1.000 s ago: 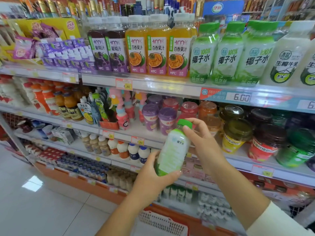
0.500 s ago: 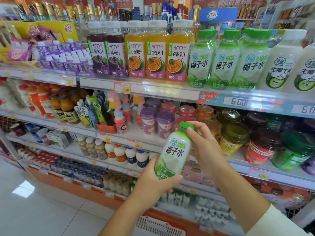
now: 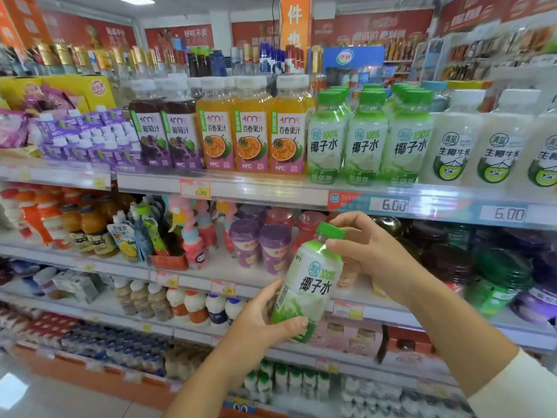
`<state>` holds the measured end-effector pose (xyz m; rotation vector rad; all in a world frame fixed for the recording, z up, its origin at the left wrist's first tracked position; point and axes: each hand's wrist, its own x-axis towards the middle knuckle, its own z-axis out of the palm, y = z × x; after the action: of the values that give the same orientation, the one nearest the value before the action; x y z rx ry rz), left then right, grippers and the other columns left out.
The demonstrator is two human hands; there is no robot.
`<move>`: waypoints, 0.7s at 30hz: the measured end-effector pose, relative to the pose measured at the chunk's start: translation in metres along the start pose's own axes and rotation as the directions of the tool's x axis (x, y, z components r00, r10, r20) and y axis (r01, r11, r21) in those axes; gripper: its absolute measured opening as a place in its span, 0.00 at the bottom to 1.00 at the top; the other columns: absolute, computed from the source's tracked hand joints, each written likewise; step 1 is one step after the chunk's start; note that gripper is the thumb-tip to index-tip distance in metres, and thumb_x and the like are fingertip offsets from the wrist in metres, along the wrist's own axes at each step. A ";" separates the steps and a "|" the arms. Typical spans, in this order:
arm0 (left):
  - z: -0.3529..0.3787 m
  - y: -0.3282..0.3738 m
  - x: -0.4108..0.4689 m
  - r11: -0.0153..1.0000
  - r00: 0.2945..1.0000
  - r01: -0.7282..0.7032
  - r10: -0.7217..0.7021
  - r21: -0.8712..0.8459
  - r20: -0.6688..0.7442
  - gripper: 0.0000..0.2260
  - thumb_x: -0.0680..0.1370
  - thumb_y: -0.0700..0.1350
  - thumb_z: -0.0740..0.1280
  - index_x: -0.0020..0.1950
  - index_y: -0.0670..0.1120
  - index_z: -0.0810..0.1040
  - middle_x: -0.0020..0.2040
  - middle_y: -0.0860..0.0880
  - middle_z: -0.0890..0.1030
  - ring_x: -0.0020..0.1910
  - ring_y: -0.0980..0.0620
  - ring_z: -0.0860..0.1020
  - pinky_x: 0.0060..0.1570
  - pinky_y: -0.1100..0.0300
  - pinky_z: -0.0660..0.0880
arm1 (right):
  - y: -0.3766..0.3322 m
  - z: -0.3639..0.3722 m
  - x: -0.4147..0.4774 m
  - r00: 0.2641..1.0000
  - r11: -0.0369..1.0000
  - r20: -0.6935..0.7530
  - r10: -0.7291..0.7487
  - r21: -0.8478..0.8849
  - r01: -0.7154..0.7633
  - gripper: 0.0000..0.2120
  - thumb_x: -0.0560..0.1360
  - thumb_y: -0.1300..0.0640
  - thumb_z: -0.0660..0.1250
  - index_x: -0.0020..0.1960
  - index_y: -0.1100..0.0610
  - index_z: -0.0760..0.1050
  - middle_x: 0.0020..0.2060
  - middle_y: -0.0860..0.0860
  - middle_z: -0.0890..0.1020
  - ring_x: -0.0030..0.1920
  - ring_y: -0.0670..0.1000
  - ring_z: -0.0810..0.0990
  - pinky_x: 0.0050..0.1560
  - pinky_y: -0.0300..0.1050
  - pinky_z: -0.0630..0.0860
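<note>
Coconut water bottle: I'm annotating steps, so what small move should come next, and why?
Probably twist the bottle slightly with the right hand at its green cap, while the left hand grips the base: the barcode sits at the label's edge, half turned away.

coconut water bottle (image 3: 307, 285): white-green label, green cap on, tilted top-right, label facing camera, held mid-air in front of the shelves.
</note>
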<state>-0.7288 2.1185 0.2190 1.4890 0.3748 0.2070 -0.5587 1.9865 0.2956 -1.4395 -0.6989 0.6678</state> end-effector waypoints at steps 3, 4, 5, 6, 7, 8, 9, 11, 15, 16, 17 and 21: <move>0.005 0.017 0.018 0.999 0.994 -0.029 0.033 -0.034 0.108 0.39 0.59 0.54 0.83 0.67 0.56 0.71 0.60 0.56 0.83 0.60 0.53 0.81 0.56 0.55 0.78 | -0.037 -0.018 0.001 0.997 0.993 0.043 -0.070 -0.087 0.074 0.11 0.73 0.65 0.71 0.51 0.56 0.73 0.45 0.54 0.83 0.41 0.52 0.82 0.41 0.47 0.80; 0.009 0.027 0.025 0.998 0.990 -0.052 0.054 -0.018 0.129 0.42 0.57 0.56 0.84 0.68 0.56 0.71 0.61 0.55 0.82 0.61 0.52 0.80 0.56 0.55 0.78 | -0.052 -0.024 0.000 0.994 0.988 0.043 -0.099 -0.116 0.103 0.11 0.73 0.66 0.71 0.51 0.56 0.73 0.46 0.54 0.82 0.42 0.52 0.82 0.42 0.49 0.81; 0.014 0.040 0.034 0.995 0.986 -0.094 0.090 0.015 0.143 0.42 0.58 0.57 0.83 0.69 0.57 0.70 0.61 0.57 0.82 0.61 0.54 0.80 0.57 0.55 0.78 | -0.068 -0.030 0.000 0.991 0.981 0.035 -0.129 -0.139 0.133 0.12 0.72 0.66 0.71 0.52 0.56 0.73 0.46 0.55 0.82 0.43 0.53 0.83 0.42 0.49 0.82; 0.019 0.056 0.042 0.986 0.977 -0.152 0.139 0.068 0.159 0.40 0.60 0.58 0.81 0.69 0.58 0.69 0.62 0.60 0.81 0.61 0.56 0.79 0.58 0.56 0.77 | -0.085 -0.038 0.000 0.986 0.973 0.028 -0.162 -0.159 0.164 0.14 0.72 0.66 0.71 0.54 0.55 0.74 0.47 0.55 0.83 0.43 0.54 0.83 0.41 0.48 0.83; 0.025 0.073 0.050 0.963 0.967 -0.219 0.193 0.157 0.165 0.38 0.61 0.61 0.79 0.69 0.61 0.69 0.62 0.64 0.80 0.62 0.60 0.78 0.61 0.56 0.76 | -0.104 -0.045 -0.001 0.979 0.963 0.025 -0.201 -0.180 0.202 0.16 0.71 0.66 0.71 0.56 0.54 0.75 0.48 0.55 0.83 0.44 0.54 0.84 0.40 0.47 0.82; 0.029 0.092 0.057 0.914 0.954 -0.291 0.256 0.282 0.154 0.37 0.61 0.66 0.76 0.68 0.66 0.68 0.63 0.67 0.78 0.63 0.63 0.76 0.64 0.56 0.74 | -0.124 -0.053 -0.001 0.969 0.948 0.027 -0.246 -0.203 0.246 0.18 0.70 0.65 0.71 0.57 0.53 0.75 0.48 0.55 0.84 0.45 0.54 0.85 0.39 0.45 0.82; 0.031 0.112 0.065 0.835 0.934 -0.357 0.331 0.420 0.137 0.36 0.61 0.71 0.72 0.67 0.70 0.67 0.64 0.69 0.75 0.64 0.66 0.74 0.66 0.56 0.71 | -0.144 -0.060 0.000 0.955 0.927 0.029 -0.296 -0.234 0.295 0.19 0.68 0.63 0.72 0.58 0.53 0.76 0.48 0.55 0.85 0.45 0.53 0.85 0.38 0.43 0.81; 0.035 0.153 0.080 0.635 0.860 -0.458 0.494 0.622 0.130 0.34 0.64 0.76 0.65 0.70 0.72 0.63 0.67 0.71 0.70 0.66 0.70 0.68 0.67 0.59 0.67 | -0.184 -0.075 0.005 0.916 0.867 0.023 -0.401 -0.314 0.387 0.21 0.67 0.61 0.71 0.59 0.53 0.76 0.46 0.54 0.85 0.42 0.51 0.85 0.37 0.41 0.80; 0.040 0.224 0.122 0.155 0.671 -0.434 0.714 0.888 0.203 0.29 0.77 0.65 0.59 0.77 0.58 0.61 0.73 0.64 0.63 0.73 0.63 0.59 0.69 0.66 0.52 | -0.259 -0.104 0.028 0.812 0.732 -0.040 -0.582 -0.461 0.501 0.17 0.74 0.65 0.69 0.62 0.56 0.76 0.45 0.50 0.83 0.37 0.43 0.82 0.33 0.36 0.79; 0.041 0.238 0.135 0.049 0.643 -0.389 0.729 0.920 0.233 0.28 0.79 0.63 0.59 0.77 0.56 0.61 0.75 0.61 0.63 0.74 0.60 0.59 0.70 0.66 0.51 | -0.275 -0.109 0.035 0.793 0.703 -0.043 -0.608 -0.495 0.512 0.16 0.75 0.64 0.69 0.62 0.56 0.76 0.46 0.49 0.83 0.36 0.42 0.82 0.33 0.36 0.79; 0.042 0.249 0.146 -0.021 0.633 -0.352 0.731 0.936 0.254 0.27 0.80 0.62 0.59 0.77 0.55 0.61 0.76 0.59 0.64 0.75 0.58 0.60 0.71 0.64 0.52 | -0.289 -0.115 0.043 0.782 0.676 -0.039 -0.622 -0.530 0.512 0.16 0.75 0.63 0.69 0.62 0.55 0.76 0.47 0.49 0.83 0.36 0.42 0.82 0.33 0.37 0.79; 0.048 0.271 0.176 -0.122 0.700 -0.316 0.640 0.941 0.318 0.25 0.81 0.61 0.58 0.77 0.58 0.61 0.77 0.57 0.64 0.75 0.56 0.62 0.74 0.57 0.56 | -0.318 -0.139 0.093 0.788 0.591 -0.021 -0.615 -0.675 0.442 0.17 0.75 0.59 0.70 0.63 0.51 0.75 0.58 0.52 0.81 0.46 0.51 0.85 0.41 0.43 0.83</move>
<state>-0.5231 2.1583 0.4692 3.0554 0.0417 0.9483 -0.3950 1.9605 0.6147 -1.7626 -1.1644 -0.2907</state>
